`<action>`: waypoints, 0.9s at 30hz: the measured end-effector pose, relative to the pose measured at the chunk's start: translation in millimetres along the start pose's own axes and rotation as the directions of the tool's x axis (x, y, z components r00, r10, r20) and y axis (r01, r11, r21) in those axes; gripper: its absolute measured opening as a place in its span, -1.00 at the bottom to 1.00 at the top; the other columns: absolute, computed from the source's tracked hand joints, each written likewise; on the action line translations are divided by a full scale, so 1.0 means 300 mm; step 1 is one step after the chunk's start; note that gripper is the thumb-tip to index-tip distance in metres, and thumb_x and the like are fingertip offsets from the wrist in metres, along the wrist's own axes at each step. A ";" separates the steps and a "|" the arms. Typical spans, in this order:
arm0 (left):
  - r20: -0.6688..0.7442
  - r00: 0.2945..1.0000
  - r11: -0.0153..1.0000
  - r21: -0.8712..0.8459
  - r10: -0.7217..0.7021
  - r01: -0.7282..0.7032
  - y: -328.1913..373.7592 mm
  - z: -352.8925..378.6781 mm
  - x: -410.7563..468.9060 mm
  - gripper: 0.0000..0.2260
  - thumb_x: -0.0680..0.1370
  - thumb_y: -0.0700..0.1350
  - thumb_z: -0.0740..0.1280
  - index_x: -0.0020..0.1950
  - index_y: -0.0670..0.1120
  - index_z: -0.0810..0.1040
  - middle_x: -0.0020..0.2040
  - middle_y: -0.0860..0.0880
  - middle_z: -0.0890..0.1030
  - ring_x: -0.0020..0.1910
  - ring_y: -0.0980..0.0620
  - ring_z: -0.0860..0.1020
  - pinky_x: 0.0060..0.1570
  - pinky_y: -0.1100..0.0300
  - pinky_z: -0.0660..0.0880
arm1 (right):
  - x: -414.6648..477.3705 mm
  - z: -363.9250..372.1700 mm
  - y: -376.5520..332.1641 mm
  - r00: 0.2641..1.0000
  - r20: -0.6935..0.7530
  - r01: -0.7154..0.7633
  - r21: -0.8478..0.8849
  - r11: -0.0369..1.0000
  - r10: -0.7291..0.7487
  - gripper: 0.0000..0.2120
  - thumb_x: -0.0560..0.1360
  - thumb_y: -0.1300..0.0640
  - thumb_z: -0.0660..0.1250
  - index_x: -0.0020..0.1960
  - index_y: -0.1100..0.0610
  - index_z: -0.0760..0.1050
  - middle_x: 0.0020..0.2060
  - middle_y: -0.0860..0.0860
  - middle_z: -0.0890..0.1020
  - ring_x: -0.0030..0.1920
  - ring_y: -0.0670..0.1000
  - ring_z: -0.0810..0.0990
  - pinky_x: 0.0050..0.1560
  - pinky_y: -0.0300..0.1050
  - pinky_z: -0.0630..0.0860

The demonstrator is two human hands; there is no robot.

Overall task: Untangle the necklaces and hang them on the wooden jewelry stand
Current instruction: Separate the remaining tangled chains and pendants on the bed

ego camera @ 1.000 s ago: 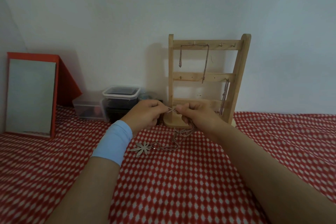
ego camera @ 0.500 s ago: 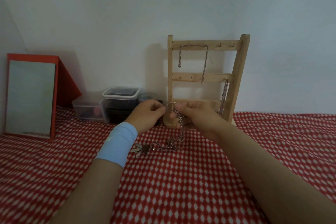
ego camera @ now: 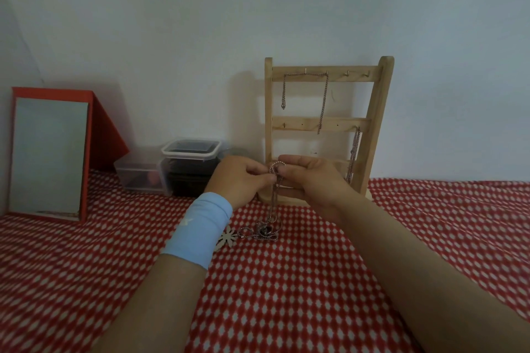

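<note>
Untangling step — left hand [ego camera: 239, 179] and right hand [ego camera: 308, 178] pinch chain necklace [ego camera: 274, 195], frame centre; next: loop onto wooden jewelry stand [ego camera: 324, 123] hook.

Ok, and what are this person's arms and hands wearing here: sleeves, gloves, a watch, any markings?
Both forearms are bare, with no sleeves in view. The left hand has a light blue stretchy wristband just below it, with a small white mark on the side facing the camera. The right hand and its wrist carry nothing. No gloves, and no rings or watch that I can make out.
</note>
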State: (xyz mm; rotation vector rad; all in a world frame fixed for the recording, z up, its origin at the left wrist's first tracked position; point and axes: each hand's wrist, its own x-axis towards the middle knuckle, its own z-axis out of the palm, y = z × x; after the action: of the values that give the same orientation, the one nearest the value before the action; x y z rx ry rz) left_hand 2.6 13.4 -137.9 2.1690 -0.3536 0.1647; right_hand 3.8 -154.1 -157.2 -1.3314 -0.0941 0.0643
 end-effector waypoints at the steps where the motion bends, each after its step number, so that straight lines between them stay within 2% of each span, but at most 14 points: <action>1: -0.001 1.000 1.000 -0.027 -0.003 0.003 -0.004 0.003 0.003 -0.93 0.54 -0.05 0.41 -0.10 0.07 0.69 -0.18 0.16 0.68 -0.20 0.28 0.60 -0.04 0.33 0.50 | 0.002 -0.001 0.000 1.000 -0.003 0.002 -0.011 1.000 -0.002 -0.74 0.58 0.32 0.36 0.26 0.22 0.54 0.05 0.14 0.74 0.01 0.10 0.75 -0.04 -0.04 0.68; 3: 0.027 0.998 0.991 -0.122 -0.051 0.054 -0.013 0.012 0.009 -0.88 0.58 -0.03 0.35 -0.06 0.02 0.68 -0.17 0.11 0.68 -0.28 0.34 0.58 -0.16 0.41 0.46 | 0.003 -0.002 -0.006 1.000 -0.019 0.014 -0.038 0.999 -0.015 -0.77 0.58 0.30 0.37 0.23 0.18 0.54 0.03 0.11 0.75 0.02 0.09 0.75 -0.04 -0.01 0.68; 4: 0.056 0.995 0.980 -0.173 -0.088 0.096 -0.017 0.018 0.014 -0.83 0.60 -0.02 0.32 -0.04 -0.04 0.67 -0.14 0.05 0.69 -0.27 0.31 0.58 -0.16 0.38 0.46 | 0.003 -0.003 -0.010 0.999 -0.040 0.024 -0.058 0.998 -0.026 -0.79 0.58 0.30 0.38 0.20 0.19 0.55 0.00 0.11 0.75 -0.02 0.07 0.75 -0.08 -0.04 0.68; 6: 0.109 0.981 0.933 -0.307 -0.162 0.188 -0.027 0.029 0.018 -0.79 0.61 -0.02 0.30 0.02 -0.10 0.66 -0.07 -0.07 0.67 -0.17 0.15 0.58 -0.08 0.24 0.51 | 0.002 -0.004 -0.019 0.995 -0.085 0.039 -0.094 0.995 -0.047 -0.83 0.56 0.31 0.40 0.14 0.20 0.55 -0.09 0.10 0.75 -0.13 0.04 0.76 -0.19 -0.11 0.67; 8: 0.150 0.973 0.887 -0.406 -0.174 0.221 -0.036 0.034 0.016 -0.83 0.58 -0.02 0.35 0.06 -0.06 0.67 -0.05 -0.04 0.66 -0.08 0.08 0.60 -0.01 0.16 0.57 | 0.002 -0.005 -0.021 0.994 -0.100 0.037 -0.120 0.992 -0.049 -0.86 0.55 0.29 0.42 0.09 0.20 0.57 -0.11 0.11 0.75 -0.16 0.04 0.75 -0.18 -0.12 0.67; 10: 0.166 0.976 0.913 -0.358 -0.142 0.194 -0.046 0.036 0.015 -0.85 0.50 -0.02 0.46 0.03 0.00 0.69 -0.05 0.03 0.71 -0.01 0.08 0.65 0.07 0.12 0.59 | 0.002 -0.001 -0.016 0.995 -0.091 0.024 -0.122 0.992 -0.035 -0.90 0.56 0.29 0.41 0.08 0.20 0.60 -0.10 0.13 0.75 -0.15 0.05 0.76 -0.17 -0.13 0.67; 14: -0.005 0.999 0.994 -0.102 -0.036 0.036 -0.038 0.036 0.013 -0.92 0.45 -0.12 0.51 -0.12 0.06 0.70 -0.20 0.11 0.71 -0.21 0.23 0.64 -0.06 0.33 0.55 | 0.002 0.013 -0.008 0.996 -0.086 0.007 -0.064 0.998 -0.013 -0.90 0.58 0.32 0.38 0.08 0.22 0.60 -0.08 0.16 0.75 -0.10 0.08 0.76 -0.18 -0.14 0.67; 16: -0.061 0.998 0.997 -0.071 -0.003 -0.001 -0.033 0.040 0.017 -0.94 0.47 -0.11 0.48 -0.08 0.02 0.71 -0.19 0.12 0.69 -0.23 0.25 0.61 -0.10 0.36 0.53 | 0.002 0.015 -0.008 0.998 -0.068 0.011 -0.042 0.999 -0.014 -0.85 0.58 0.32 0.36 0.15 0.23 0.58 -0.03 0.17 0.75 -0.08 0.07 0.75 -0.17 -0.15 0.67; 18: -0.092 0.995 0.999 -0.039 0.027 -0.031 -0.030 0.045 0.018 -0.90 0.50 -0.07 0.45 0.00 -0.01 0.70 -0.14 0.12 0.68 -0.15 0.23 0.61 -0.14 0.42 0.48 | 0.003 0.015 -0.009 0.999 -0.041 0.012 -0.025 1.000 -0.013 -0.81 0.60 0.31 0.34 0.21 0.23 0.55 0.02 0.16 0.74 -0.05 0.06 0.75 -0.14 -0.14 0.67; 21: -0.075 0.994 0.997 0.029 0.074 -0.072 -0.026 0.049 0.012 -0.85 0.49 -0.06 0.46 0.05 0.00 0.67 -0.14 0.18 0.63 -0.15 0.31 0.56 -0.25 0.53 0.41 | 0.004 0.010 -0.011 1.000 -0.027 0.012 -0.004 1.000 -0.012 -0.81 0.62 0.30 0.32 0.22 0.22 0.55 0.04 0.14 0.74 -0.02 0.06 0.75 -0.08 -0.09 0.69; 24: -0.111 0.986 0.989 0.101 0.123 -0.112 -0.036 0.050 0.013 -0.89 0.48 -0.09 0.47 0.00 0.00 0.70 -0.16 0.17 0.64 -0.15 0.28 0.57 -0.16 0.53 0.42 | 0.003 0.006 -0.008 1.000 0.008 -0.024 0.039 0.999 0.024 -0.80 0.62 0.32 0.29 0.23 0.26 0.55 0.05 0.16 0.73 -0.04 0.09 0.74 0.01 0.01 0.69; 27: -0.100 0.991 0.995 0.044 0.092 -0.088 -0.047 0.041 0.021 -0.91 0.53 -0.09 0.42 0.00 -0.02 0.68 -0.09 0.11 0.66 -0.09 0.25 0.57 -0.08 0.43 0.43 | -0.001 0.009 -0.013 0.999 0.023 -0.033 0.048 0.998 0.032 -0.81 0.63 0.32 0.28 0.22 0.27 0.56 0.02 0.17 0.73 -0.09 0.08 0.73 -0.07 0.01 0.71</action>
State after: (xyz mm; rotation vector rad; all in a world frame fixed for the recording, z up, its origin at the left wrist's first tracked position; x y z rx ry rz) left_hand 12.9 10.0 -154.5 2.1755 -0.3931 0.3341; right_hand 3.1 -152.4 -152.9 -1.2838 -0.0887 0.1080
